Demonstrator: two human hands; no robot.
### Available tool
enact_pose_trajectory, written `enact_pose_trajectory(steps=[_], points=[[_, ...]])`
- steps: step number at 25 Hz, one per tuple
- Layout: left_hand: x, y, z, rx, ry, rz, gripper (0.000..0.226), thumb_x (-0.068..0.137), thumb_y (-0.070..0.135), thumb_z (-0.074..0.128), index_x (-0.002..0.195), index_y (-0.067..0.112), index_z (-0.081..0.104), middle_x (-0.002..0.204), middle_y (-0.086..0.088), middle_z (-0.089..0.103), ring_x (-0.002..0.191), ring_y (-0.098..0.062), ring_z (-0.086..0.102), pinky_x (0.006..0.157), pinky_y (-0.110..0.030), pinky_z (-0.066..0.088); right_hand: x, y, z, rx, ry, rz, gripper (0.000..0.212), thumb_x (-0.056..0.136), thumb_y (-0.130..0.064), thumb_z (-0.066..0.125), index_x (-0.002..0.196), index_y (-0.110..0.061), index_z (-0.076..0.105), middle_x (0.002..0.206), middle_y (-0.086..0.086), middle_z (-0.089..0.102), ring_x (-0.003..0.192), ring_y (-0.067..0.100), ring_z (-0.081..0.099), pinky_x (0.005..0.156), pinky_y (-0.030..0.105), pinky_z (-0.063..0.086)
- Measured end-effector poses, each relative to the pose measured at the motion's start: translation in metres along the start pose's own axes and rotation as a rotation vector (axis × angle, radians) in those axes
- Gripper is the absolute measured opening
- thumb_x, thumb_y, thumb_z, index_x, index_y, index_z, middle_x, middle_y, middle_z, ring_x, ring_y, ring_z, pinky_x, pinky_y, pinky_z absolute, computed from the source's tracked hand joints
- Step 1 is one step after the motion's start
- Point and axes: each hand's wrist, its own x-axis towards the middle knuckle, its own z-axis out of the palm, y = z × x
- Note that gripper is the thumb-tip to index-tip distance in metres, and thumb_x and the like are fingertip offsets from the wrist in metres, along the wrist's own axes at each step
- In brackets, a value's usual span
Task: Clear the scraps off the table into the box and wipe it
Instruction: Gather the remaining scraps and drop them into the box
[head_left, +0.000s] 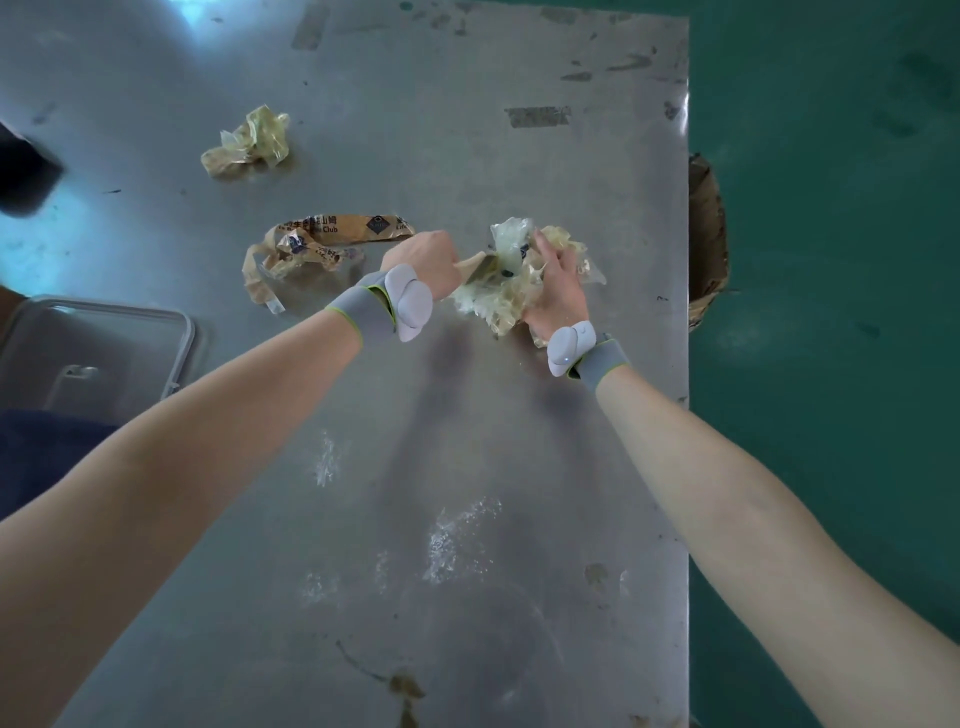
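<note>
I have both hands, left hand (431, 262) and right hand (558, 291), grasping one tape wad (498, 296) near the table's (467, 467) right edge; two scraps, wiping remain.

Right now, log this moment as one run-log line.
hands: left and right grip tape wad | loose: tape strip, crumpled scrap | box: past table edge

The brown packing tape strip (332, 236) near the table's middle bears dark print; only "Club" reads clearly, beside blurred characters.
</note>
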Motion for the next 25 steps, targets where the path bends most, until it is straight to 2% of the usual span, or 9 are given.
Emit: enact_pose_trajectory(steps=[5, 7, 9, 12, 15, 19, 22, 25], points=[[-0.019, -0.005, 0.013, -0.136, -0.087, 0.087, 0.018, 0.083, 0.018, 0.049, 0.066, 0.014, 0.048, 0.068, -0.009, 0.042, 0.066, -0.023, 0.033, 0.059, -0.031, 0.031, -0.028, -0.005, 0.002, -0.008, 0.024, -0.019, 0.077, 0.079, -0.019, 0.065, 0.146, -0.026, 0.027, 0.139, 0.006, 0.031, 0.118, 0.029, 0.049, 0.095, 0.034, 0.042], [-0.027, -0.008, 0.018, -0.172, -0.102, 0.104, 0.019, 0.086, 0.020, 0.050, 0.068, 0.014, 0.055, 0.070, -0.010, 0.046, 0.066, -0.024, 0.037, 0.060, -0.030, 0.033, -0.039, -0.006, 0.000, -0.005, 0.023, -0.014, 0.077, 0.078, -0.014, 0.063, 0.146, -0.028, 0.029, 0.139, 0.005, 0.032, 0.117, 0.031, 0.050, 0.096, 0.035, 0.044], [-0.043, -0.012, 0.025, -0.209, -0.122, 0.122, 0.023, 0.088, 0.020, 0.053, 0.080, 0.004, 0.067, 0.075, -0.010, 0.054, 0.068, -0.024, 0.045, 0.063, -0.030, 0.037, -0.060, -0.008, -0.004, -0.025, 0.033, -0.002, 0.079, 0.076, -0.012, 0.062, 0.145, -0.031, 0.030, 0.138, 0.003, 0.033, 0.115, 0.030, 0.051, 0.095, 0.038, 0.047], [-0.076, -0.016, 0.036, -0.282, -0.124, 0.167, 0.026, 0.090, 0.022, 0.055, 0.089, 0.000, 0.068, 0.076, -0.011, 0.055, 0.070, -0.024, 0.047, 0.064, -0.030, 0.039, -0.098, -0.012, -0.014, -0.046, 0.061, 0.005, 0.080, 0.075, -0.011, 0.064, 0.145, -0.032, 0.030, 0.136, 0.003, 0.034, 0.109, 0.028, 0.053, 0.091, 0.039, 0.050], [-0.116, -0.022, 0.050, -0.311, -0.124, 0.227, 0.024, 0.092, 0.024, 0.054, 0.085, 0.005, 0.068, 0.075, -0.009, 0.055, 0.071, -0.025, 0.048, 0.065, -0.028, 0.040, -0.149, -0.017, -0.014, -0.076, 0.081, 0.030, 0.084, 0.075, -0.012, 0.068, 0.145, -0.032, 0.029, 0.140, 0.003, 0.032, 0.107, 0.029, 0.055, 0.087, 0.038, 0.051], [-0.172, -0.033, 0.066, -0.316, -0.180, 0.327, 0.029, 0.094, 0.022, 0.051, 0.069, 0.008, 0.055, 0.066, -0.009, 0.045, 0.064, -0.026, 0.038, 0.058, -0.026, 0.033, -0.224, -0.027, -0.006, -0.076, 0.144, 0.091, 0.084, 0.074, -0.016, 0.070, 0.146, -0.031, 0.029, 0.141, 0.002, 0.031, 0.107, 0.027, 0.055, 0.087, 0.037, 0.051], [-0.204, -0.043, 0.079, -0.296, -0.208, 0.420, 0.029, 0.094, 0.020, 0.053, 0.079, -0.002, 0.064, 0.063, -0.008, 0.047, 0.061, -0.025, 0.041, 0.054, -0.027, 0.032, -0.279, -0.034, 0.005, -0.050, 0.232, 0.146, 0.084, 0.073, -0.017, 0.069, 0.146, -0.030, 0.029, 0.139, -0.001, 0.031, 0.103, 0.025, 0.056, 0.090, 0.039, 0.050], [-0.228, -0.046, 0.089, -0.286, -0.228, 0.489, 0.026, 0.093, 0.021, 0.052, 0.089, 0.000, 0.068, 0.066, -0.010, 0.055, 0.059, -0.024, 0.046, 0.056, -0.028, 0.037, -0.322, -0.040, 0.012, -0.027, 0.303, 0.201, 0.086, 0.071, -0.014, 0.069, 0.145, -0.030, 0.030, 0.138, -0.001, 0.031, 0.100, 0.022, 0.056, 0.091, 0.041, 0.050]])
